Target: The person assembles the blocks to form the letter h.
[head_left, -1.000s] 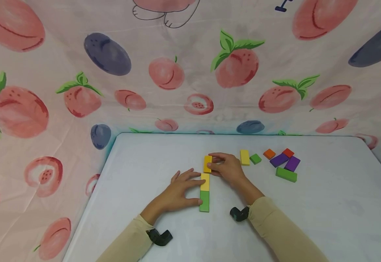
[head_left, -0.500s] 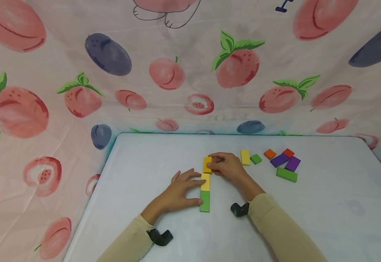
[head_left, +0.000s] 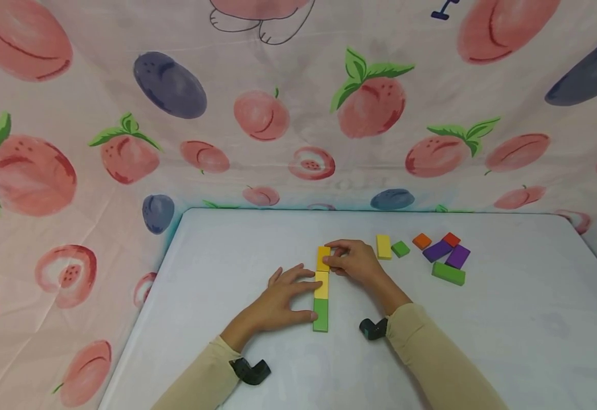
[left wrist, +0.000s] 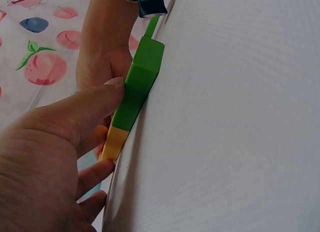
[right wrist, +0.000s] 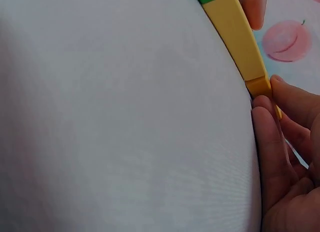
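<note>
A row of blocks lies end to end on the white table: a green block nearest, a light yellow block beyond it, and a deeper yellow block at the far end. My left hand lies along the row's left side, fingers fairly straight. Its thumb touches the green block and its index finger the light yellow one. From the right, my right hand pinches the deeper yellow block between thumb and fingers. In the right wrist view, the deeper yellow block meets the end of the light yellow block.
Right of my right hand lie a yellow block, a small green block and an orange block. Farther right sit a red block, purple blocks and a long green block. A fruit-print cloth hangs behind the table.
With the deeper yellow block pinched, my right hand has shifted slightly left and brought it more into line with the row. My left hand has stayed in place.
</note>
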Demonstrator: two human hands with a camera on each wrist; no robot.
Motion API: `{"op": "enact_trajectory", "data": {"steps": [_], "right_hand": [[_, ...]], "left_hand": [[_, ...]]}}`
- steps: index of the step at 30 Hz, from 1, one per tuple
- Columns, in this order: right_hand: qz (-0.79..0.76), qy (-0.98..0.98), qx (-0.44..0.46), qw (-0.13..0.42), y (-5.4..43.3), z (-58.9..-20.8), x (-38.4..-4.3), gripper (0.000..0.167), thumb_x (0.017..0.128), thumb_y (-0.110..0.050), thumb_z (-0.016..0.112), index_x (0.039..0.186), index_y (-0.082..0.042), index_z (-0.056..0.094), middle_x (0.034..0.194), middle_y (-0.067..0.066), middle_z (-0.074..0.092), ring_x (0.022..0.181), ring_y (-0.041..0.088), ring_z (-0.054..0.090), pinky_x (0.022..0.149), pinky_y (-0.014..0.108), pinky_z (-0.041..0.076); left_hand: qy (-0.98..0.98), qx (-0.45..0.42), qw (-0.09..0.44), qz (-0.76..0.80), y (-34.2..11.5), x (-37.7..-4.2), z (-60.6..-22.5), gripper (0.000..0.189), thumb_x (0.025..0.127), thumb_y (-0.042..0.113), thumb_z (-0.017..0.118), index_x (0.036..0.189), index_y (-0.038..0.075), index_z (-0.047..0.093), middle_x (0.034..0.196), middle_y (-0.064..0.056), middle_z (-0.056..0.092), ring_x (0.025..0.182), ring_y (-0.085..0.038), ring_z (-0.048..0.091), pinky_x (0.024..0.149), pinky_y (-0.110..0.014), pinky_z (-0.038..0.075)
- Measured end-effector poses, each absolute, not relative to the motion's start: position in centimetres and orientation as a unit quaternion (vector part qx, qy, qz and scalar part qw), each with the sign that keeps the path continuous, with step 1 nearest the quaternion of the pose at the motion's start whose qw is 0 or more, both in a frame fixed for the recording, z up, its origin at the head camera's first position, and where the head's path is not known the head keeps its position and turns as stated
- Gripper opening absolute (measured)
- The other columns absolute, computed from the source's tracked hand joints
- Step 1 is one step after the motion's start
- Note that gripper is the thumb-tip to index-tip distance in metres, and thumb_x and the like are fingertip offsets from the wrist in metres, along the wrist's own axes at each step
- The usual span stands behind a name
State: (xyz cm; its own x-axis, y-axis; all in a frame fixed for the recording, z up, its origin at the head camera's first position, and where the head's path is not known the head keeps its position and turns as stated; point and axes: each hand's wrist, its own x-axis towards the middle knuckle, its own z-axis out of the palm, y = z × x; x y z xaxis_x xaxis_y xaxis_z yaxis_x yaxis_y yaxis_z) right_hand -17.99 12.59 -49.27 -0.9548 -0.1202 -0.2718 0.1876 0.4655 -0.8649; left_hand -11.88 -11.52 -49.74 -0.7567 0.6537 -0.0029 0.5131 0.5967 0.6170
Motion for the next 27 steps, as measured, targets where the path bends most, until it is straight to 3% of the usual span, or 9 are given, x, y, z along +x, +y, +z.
{"op": "enact_trajectory", "data": {"steps": [11,15,27], "right_hand": [[-0.499,0.848,0.006,0.180,13.2,-49.3,-18.3,0.048,0.088,-0.029,0.082,0.132,-0.019,0.067,0.100,0.008,0.066,0.077,0.014,0.071,0.071,0.025,0.062],[-0.521,0.829,0.006,0.202,13.6,-49.2,-18.5,0.048,0.087,-0.022,0.083,0.131,-0.018,0.065,0.103,0.009,0.063,0.082,0.017,0.071,0.075,0.028,0.062],[-0.517,0.833,-0.003,0.196,13.6,-48.9,-18.1,0.045,0.087,-0.023,0.083,0.129,-0.019,0.067,0.104,0.008,0.062,0.079,0.016,0.071,0.074,0.027,0.062]], "left_hand": [[0.885,0.331,0.114,0.306,-11.5,-11.9,-49.9,0.063,0.089,0.051,0.075,0.145,0.028,0.059,0.154,0.002,0.047,0.157,-0.024,0.023,0.125,-0.064,0.006],[0.885,0.331,0.114,0.308,-11.5,-11.9,-49.9,0.062,0.089,0.051,0.074,0.145,0.028,0.059,0.154,0.002,0.047,0.157,-0.025,0.024,0.125,-0.064,0.006],[0.886,0.329,0.112,0.308,-11.5,-11.9,-49.8,0.062,0.089,0.051,0.074,0.145,0.028,0.059,0.154,0.002,0.047,0.157,-0.025,0.024,0.125,-0.064,0.006]]}}
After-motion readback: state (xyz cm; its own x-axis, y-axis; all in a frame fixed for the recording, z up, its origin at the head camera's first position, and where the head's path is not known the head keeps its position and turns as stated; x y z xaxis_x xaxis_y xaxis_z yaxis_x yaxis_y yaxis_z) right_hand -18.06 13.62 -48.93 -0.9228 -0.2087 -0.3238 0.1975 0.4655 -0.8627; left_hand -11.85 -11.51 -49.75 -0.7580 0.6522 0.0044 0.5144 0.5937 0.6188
